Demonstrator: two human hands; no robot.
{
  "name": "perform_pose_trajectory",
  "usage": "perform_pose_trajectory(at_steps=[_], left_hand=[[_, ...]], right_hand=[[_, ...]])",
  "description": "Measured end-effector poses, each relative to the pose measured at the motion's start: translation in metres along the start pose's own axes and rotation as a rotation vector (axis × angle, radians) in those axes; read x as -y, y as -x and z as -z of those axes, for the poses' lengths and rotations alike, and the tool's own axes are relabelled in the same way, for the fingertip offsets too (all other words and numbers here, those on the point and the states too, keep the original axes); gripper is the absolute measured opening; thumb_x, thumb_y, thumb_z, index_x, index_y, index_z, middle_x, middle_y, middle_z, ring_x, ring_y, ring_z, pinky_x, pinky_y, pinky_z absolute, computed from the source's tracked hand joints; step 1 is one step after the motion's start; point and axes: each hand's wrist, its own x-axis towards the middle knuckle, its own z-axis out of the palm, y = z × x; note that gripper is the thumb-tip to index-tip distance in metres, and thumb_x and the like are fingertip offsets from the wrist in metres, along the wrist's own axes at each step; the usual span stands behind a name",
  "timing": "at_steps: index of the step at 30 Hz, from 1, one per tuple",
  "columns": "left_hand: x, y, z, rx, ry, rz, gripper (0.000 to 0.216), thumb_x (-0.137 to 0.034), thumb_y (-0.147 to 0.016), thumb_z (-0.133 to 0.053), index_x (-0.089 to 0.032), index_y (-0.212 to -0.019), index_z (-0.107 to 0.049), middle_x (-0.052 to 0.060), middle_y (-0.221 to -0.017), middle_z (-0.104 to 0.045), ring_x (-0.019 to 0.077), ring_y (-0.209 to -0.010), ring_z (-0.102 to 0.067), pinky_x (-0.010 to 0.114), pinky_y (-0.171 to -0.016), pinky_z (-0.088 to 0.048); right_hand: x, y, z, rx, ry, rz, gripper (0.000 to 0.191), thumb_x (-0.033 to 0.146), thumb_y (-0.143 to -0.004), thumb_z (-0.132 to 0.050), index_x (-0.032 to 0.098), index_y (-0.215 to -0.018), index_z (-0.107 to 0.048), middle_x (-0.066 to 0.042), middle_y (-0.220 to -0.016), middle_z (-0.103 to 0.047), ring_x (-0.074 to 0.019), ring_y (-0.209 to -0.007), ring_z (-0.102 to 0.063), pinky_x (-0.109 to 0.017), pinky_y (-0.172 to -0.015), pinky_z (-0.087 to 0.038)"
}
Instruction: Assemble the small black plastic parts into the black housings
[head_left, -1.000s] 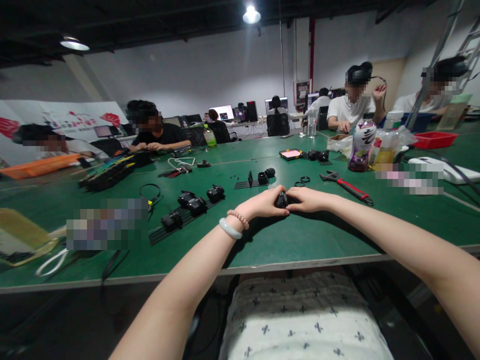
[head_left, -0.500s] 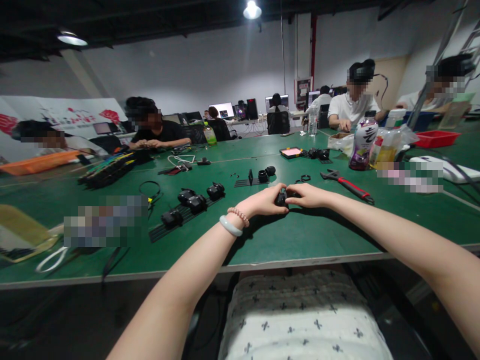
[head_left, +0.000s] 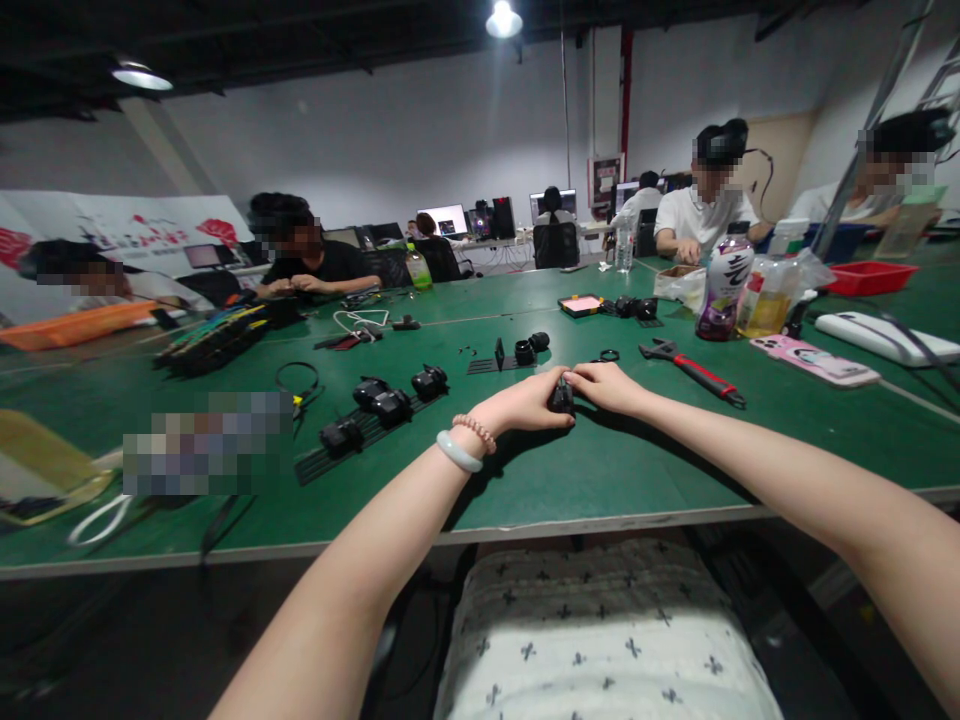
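Observation:
A small black part [head_left: 560, 398] sits low over the green table, pinched between the thumb and fingers of my left hand [head_left: 534, 397]. My right hand [head_left: 609, 386] meets it from the right, with its bent fingertips pressed at the part's upper edge. My fingers cover much of the part, so its exact kind does not show. Beyond my left hand lies a black slotted plate [head_left: 484, 367] with round black pieces [head_left: 525, 351] at its right end. On the left, another slotted plate [head_left: 315, 466] carries several black blocky units [head_left: 393, 405].
Right of my hands lie a red-handled adjustable wrench [head_left: 694, 372] and a pink phone case [head_left: 814, 360]. A dark purple bottle [head_left: 724, 285] stands behind them, near a red tray [head_left: 874, 278]. Co-workers sit across the table [head_left: 480, 505]. An orange tray [head_left: 82, 325] is far left.
My right fingers have shifted slightly left and closed in over the top of the black part. My left hand keeps nearly the same place and grip.

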Motion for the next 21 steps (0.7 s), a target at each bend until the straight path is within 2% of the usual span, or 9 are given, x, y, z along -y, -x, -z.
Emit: perform_pose_trajectory(at_steps=[7, 11, 14, 21], left_hand=[[0.002, -0.001, -0.001, -0.021, -0.016, -0.005, 0.060, -0.033, -0.063, -0.059, -0.017, -0.116, -0.035, 0.007, -0.105, -0.053, 0.0209, -0.090, -0.053, 0.031, -0.078, -0.040], [0.003, -0.001, -0.002, -0.027, -0.008, -0.010, 0.063, -0.034, -0.062, -0.059, -0.016, -0.118, -0.035, 0.008, -0.108, -0.052, 0.0216, -0.092, -0.052, 0.032, -0.080, -0.040], [0.004, -0.001, -0.002, -0.029, -0.003, -0.018, 0.070, -0.035, -0.062, -0.060, -0.016, -0.122, -0.031, 0.009, -0.111, -0.050, 0.0220, -0.095, -0.051, 0.032, -0.082, -0.039], [0.009, -0.001, -0.003, -0.021, 0.004, -0.036, 0.073, -0.040, -0.062, -0.060, -0.017, -0.124, -0.028, 0.009, -0.114, -0.049, 0.0218, -0.099, -0.050, 0.031, -0.083, -0.038]], right_hand=[[0.001, -0.001, -0.007, -0.096, 0.039, -0.030, 0.046, 0.047, -0.084, -0.029, 0.016, -0.076, -0.062, -0.006, -0.075, -0.065, -0.0145, -0.066, -0.056, -0.022, -0.058, -0.034], [-0.003, -0.002, -0.004, -0.054, 0.002, 0.025, 0.052, 0.047, -0.086, -0.021, 0.014, -0.073, -0.059, -0.005, -0.070, -0.063, -0.0136, -0.063, -0.055, -0.021, -0.057, -0.034], [-0.006, 0.001, 0.001, -0.038, -0.048, 0.098, 0.054, 0.043, -0.088, -0.014, 0.014, -0.075, -0.057, -0.005, -0.069, -0.061, -0.0127, -0.060, -0.054, -0.021, -0.057, -0.036], [-0.002, 0.011, 0.024, -0.222, 0.064, 0.430, 0.041, 0.038, -0.087, -0.025, 0.014, -0.081, -0.058, -0.009, -0.080, -0.059, -0.0161, -0.077, -0.053, -0.027, -0.070, -0.039]])
